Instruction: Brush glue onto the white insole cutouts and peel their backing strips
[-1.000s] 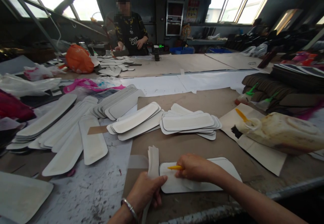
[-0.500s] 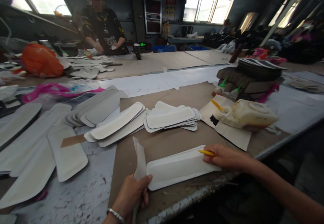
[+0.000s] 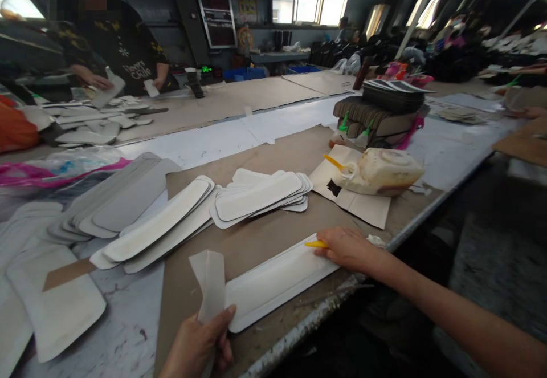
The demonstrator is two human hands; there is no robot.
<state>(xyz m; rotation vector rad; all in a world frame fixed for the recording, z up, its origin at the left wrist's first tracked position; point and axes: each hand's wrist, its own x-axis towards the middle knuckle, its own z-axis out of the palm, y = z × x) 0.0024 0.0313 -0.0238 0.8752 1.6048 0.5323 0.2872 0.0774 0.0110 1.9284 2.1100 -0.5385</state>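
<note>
A long white panel (image 3: 282, 284) with rounded corners lies near the table's front edge. My left hand (image 3: 205, 338) is closed on a thin, pale folded strip (image 3: 209, 281), which stands up beside the panel's left end; the thumb is at that end. My right hand (image 3: 346, 247) is closed around a slim yellow tool (image 3: 317, 244) over the panel's right end. Its pointed yellow end sticks out to the left, and the rest is hidden in the fingers. Behind the panel sit a stack of white panels (image 3: 260, 195) and longer curved ones (image 3: 158, 218).
At right, a stained jug (image 3: 388, 170) with a yellow stick (image 3: 334, 162) lies on a beige sheet (image 3: 367, 204). Dark stacked pieces (image 3: 384, 110) and green-tipped bottles (image 3: 343, 130) stand behind it. Grey panels (image 3: 128, 195) are fanned out at left. Across the table, a person (image 3: 119, 53) handles white pieces.
The view has swung right, so the scene sits farther left. Both hands keep their holds near the panel's ends. The person across now has a white piece raised.
</note>
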